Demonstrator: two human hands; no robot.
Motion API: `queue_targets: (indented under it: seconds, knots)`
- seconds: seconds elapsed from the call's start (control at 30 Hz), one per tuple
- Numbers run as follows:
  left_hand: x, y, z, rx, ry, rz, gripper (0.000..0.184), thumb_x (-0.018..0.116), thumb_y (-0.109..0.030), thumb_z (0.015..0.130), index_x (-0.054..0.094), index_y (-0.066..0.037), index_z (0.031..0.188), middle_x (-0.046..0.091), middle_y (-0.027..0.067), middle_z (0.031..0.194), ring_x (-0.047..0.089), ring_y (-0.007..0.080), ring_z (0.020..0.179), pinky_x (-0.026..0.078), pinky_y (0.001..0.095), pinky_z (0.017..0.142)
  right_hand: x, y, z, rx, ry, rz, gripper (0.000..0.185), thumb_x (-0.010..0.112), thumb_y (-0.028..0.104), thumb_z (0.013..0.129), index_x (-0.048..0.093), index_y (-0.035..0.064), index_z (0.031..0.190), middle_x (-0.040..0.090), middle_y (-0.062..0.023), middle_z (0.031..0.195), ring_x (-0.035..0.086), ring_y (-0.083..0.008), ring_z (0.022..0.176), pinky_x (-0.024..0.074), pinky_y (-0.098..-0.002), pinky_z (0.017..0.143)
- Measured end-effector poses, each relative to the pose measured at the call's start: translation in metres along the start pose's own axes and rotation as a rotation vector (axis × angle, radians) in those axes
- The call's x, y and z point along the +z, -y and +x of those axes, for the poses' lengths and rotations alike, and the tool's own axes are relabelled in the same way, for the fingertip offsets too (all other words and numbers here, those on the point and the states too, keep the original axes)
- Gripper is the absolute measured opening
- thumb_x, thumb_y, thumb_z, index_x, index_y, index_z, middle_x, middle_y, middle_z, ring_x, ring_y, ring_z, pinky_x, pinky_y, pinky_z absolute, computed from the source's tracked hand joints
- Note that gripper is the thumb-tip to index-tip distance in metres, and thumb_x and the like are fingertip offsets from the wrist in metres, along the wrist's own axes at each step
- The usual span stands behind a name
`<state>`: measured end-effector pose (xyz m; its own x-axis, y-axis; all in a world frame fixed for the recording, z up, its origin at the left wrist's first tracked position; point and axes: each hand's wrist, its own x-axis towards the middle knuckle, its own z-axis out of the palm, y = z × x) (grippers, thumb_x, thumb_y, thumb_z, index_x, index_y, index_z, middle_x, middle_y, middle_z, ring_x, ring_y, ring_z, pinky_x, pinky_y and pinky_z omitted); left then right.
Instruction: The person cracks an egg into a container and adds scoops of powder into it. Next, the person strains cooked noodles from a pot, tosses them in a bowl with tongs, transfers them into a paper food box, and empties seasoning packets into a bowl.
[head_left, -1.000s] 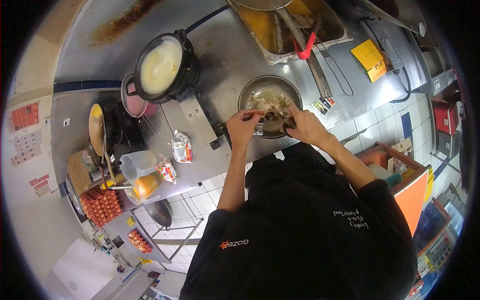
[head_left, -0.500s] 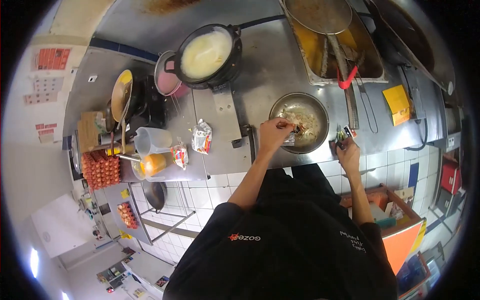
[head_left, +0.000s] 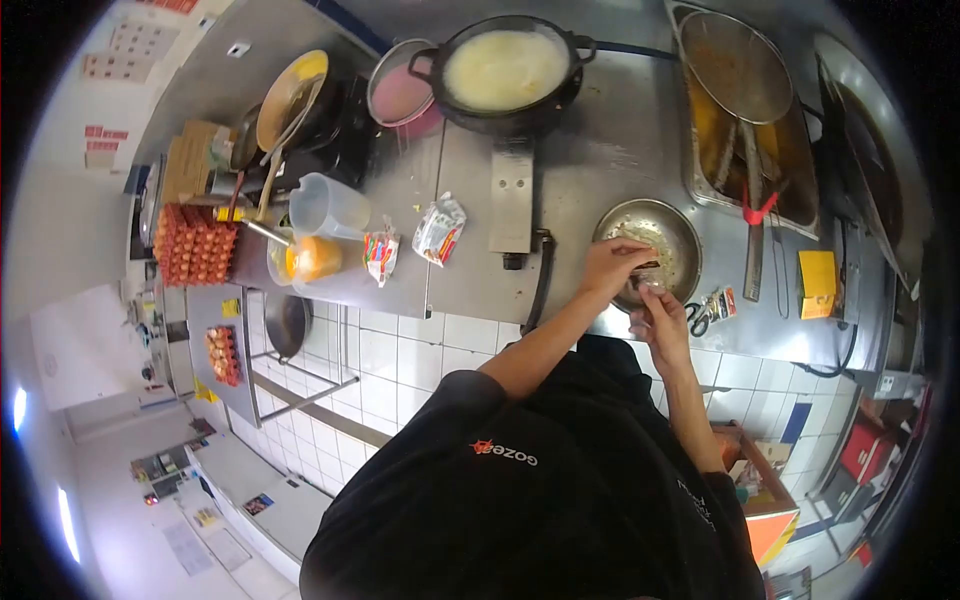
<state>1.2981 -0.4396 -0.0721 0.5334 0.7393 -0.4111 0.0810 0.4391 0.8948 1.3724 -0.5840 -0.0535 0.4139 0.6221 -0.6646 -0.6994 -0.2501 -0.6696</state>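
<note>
A round metal bowl [head_left: 684, 238] with pale, chopped-looking contents stands near the counter's front edge. Over its left part, my left hand [head_left: 612, 268] pinches a small dark packet [head_left: 645, 272]. My right hand [head_left: 660, 325] is at the bowl's near rim, its thumb and fingertips closed at the lower end of that packet. Black-handled scissors [head_left: 698, 318] lie on the counter right of my right hand, beside a small colourful packet [head_left: 722, 302]. The bowl's contents are partly hidden by my hands.
A black pot [head_left: 510, 112] of pale yellow liquid stands at the back. An oil tray [head_left: 702, 185] with a strainer [head_left: 738, 68] is back right. Left are crumpled packets [head_left: 438, 230], a clear jug [head_left: 328, 207], egg trays [head_left: 193, 245] and a yellow box [head_left: 817, 283] sits far right.
My right hand has let go of the scissors on the counter and come back to the packet at my left hand. The view has shifted, moving the bowl rightward in the picture.
</note>
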Motion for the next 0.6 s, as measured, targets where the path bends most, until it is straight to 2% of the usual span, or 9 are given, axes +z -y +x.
queue_targets:
  seconds: [0.1,0.13,0.17,0.23,0.27,0.33,0.4,0.5,0.6]
  knots:
    - [-0.004,-0.002,-0.004,0.003,-0.043,-0.092,0.027,0.090,-0.021,0.090,0.084,0.004,0.099,0.083,0.0104,0.097,0.077,0.0132,0.089,0.060,0.0259,0.082,0.006,-0.010,0.016,-0.045,0.021,0.125,0.016,0.076,0.023,0.105,0.071,0.0118,0.116,0.075,0.0028,0.099,0.066,-0.0065,0.068,0.0520,-0.0239,0.051]
    - [-0.012,-0.003,-0.002,-0.069,0.040,-0.199,0.045,0.092,-0.025,0.088,0.078,0.005,0.118,0.082,0.0139,0.107,0.077,0.0169,0.098,0.060,0.0283,0.088,0.006,-0.016,0.021,-0.100,-0.034,0.046,0.016,0.075,0.023,0.105,0.071,0.0099,0.113,0.075,0.0020,0.099,0.065,-0.0064,0.068,0.0514,-0.0229,0.052]
    - [-0.019,-0.004,-0.002,-0.065,0.032,-0.210,0.045,0.092,-0.025,0.088,0.078,0.005,0.118,0.082,0.0139,0.107,0.077,0.0169,0.098,0.060,0.0283,0.088,0.002,-0.020,0.025,-0.099,-0.027,0.034,0.016,0.075,0.023,0.105,0.071,0.0099,0.113,0.075,0.0020,0.099,0.065,-0.0064,0.068,0.0514,-0.0229,0.052]
    - [-0.038,-0.026,-0.010,-0.123,0.006,0.100,0.074,0.095,-0.033,0.085,0.064,0.004,0.142,0.080,0.0171,0.120,0.076,0.0226,0.112,0.059,0.0325,0.097,0.000,-0.024,0.029,-0.342,-0.100,-0.267,0.015,0.074,0.022,0.106,0.071,0.0090,0.112,0.074,0.0002,0.098,0.064,-0.0072,0.069,0.0523,-0.0235,0.053]
    - [-0.063,-0.017,-0.007,-0.022,0.003,0.296,0.088,0.096,-0.033,0.084,0.052,0.001,0.152,0.075,0.0171,0.130,0.073,0.0213,0.109,0.060,0.0337,0.088,0.000,-0.022,0.027,-0.394,-0.134,-0.355,0.014,0.072,0.022,0.108,0.070,0.0077,0.111,0.073,-0.0016,0.098,0.062,-0.0062,0.070,0.0515,-0.0229,0.056]
    - [-0.121,-0.028,-0.021,0.178,-0.176,0.236,0.086,0.094,-0.036,0.084,0.054,-0.002,0.152,0.070,0.0193,0.138,0.067,0.0333,0.130,0.053,0.0428,0.109,-0.019,-0.029,0.043,-0.510,-0.151,-0.501,0.014,0.071,0.021,0.108,0.069,0.0071,0.111,0.072,-0.0020,0.099,0.063,-0.0063,0.072,0.0513,-0.0231,0.058]
    - [-0.215,-0.022,-0.017,0.711,-0.485,0.725,0.085,0.094,-0.029,0.081,0.055,-0.003,0.151,0.063,0.0221,0.145,0.060,0.0378,0.136,0.048,0.0460,0.114,0.001,-0.022,0.037,-0.679,-0.179,-0.614,0.012,0.068,0.016,0.109,0.067,0.0046,0.113,0.071,-0.0033,0.104,0.063,-0.0074,0.079,0.0506,-0.0234,0.063]
    - [-0.311,-0.046,-0.032,0.575,-0.623,0.757,0.087,0.093,-0.023,0.077,0.053,-0.003,0.152,0.061,0.0231,0.146,0.056,0.0415,0.137,0.046,0.0487,0.115,0.065,-0.004,0.014,-0.675,-0.097,-0.551,0.016,0.067,0.015,0.108,0.066,0.0047,0.120,0.072,-0.0047,0.098,0.066,-0.0076,0.077,0.0495,-0.0219,0.059]
    - [-0.358,-0.023,-0.024,0.471,-0.669,1.160,0.087,0.090,-0.018,0.078,0.049,-0.003,0.153,0.062,0.0228,0.139,0.059,0.0423,0.131,0.048,0.0503,0.112,0.127,-0.006,0.022,-0.541,0.052,-0.527,0.017,0.066,0.010,0.105,0.064,0.0067,0.122,0.071,-0.0060,0.104,0.067,-0.0087,0.073,0.0516,-0.0225,0.056]
